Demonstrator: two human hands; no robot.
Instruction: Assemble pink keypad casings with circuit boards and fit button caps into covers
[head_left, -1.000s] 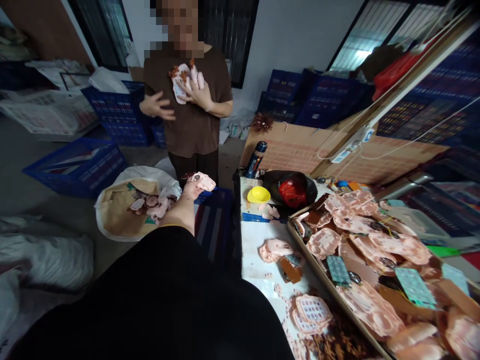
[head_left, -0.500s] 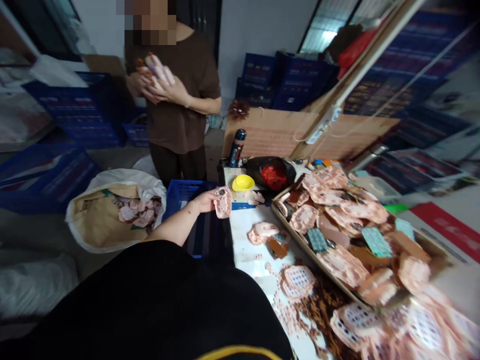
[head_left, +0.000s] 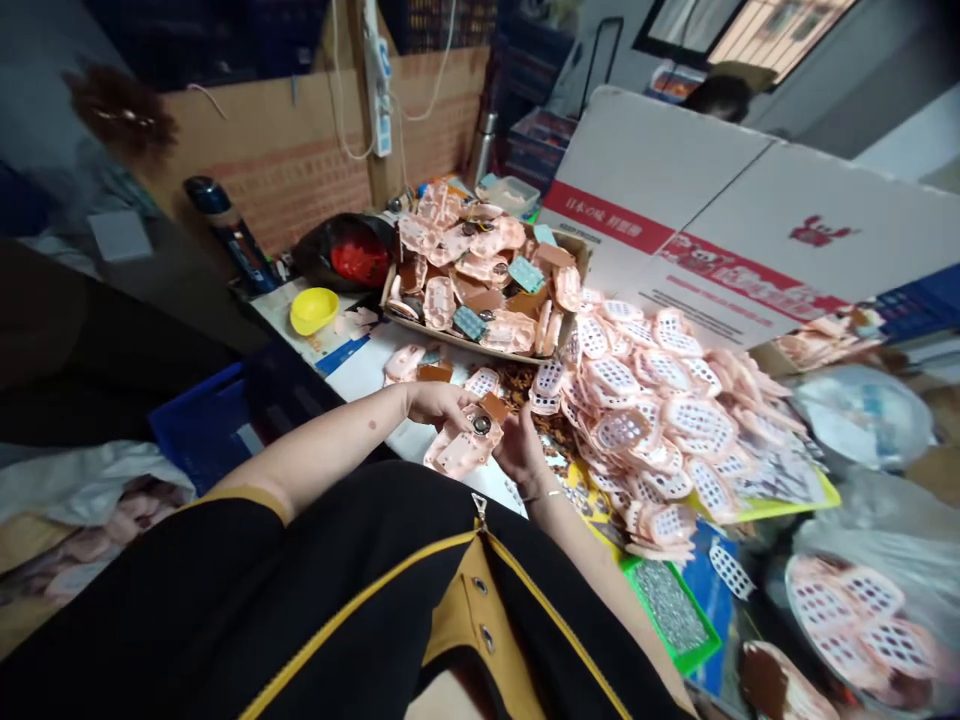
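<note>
Left grip (head_left: 439,405) holds a pink shell (head_left: 454,455) by its edge, apparently to keep its round metal part (head_left: 481,425) facing up, near the front of the desk (head_left: 358,375); the right grip (head_left: 523,455) curls just beside, whether touching I cannot tell. Beyond stands a box (head_left: 442,334) of parts, perforated shells (head_left: 615,376) heaped rightward, both seemingly within reach.

Near the centre, whether the right hand (head_left: 520,446) touches the pink shell (head_left: 459,456) cannot be told. Toward two o'clock, a white carton (head_left: 712,195) hides all but the top of a person's head (head_left: 718,98); its smallest print is unreadable. Nine o'clock: a blurred dark shape (head_left: 60,325). Eight: a white sack (head_left: 105,484), cropped left. Four: a brown-and-pink piece (head_left: 780,685), cropped below
</note>
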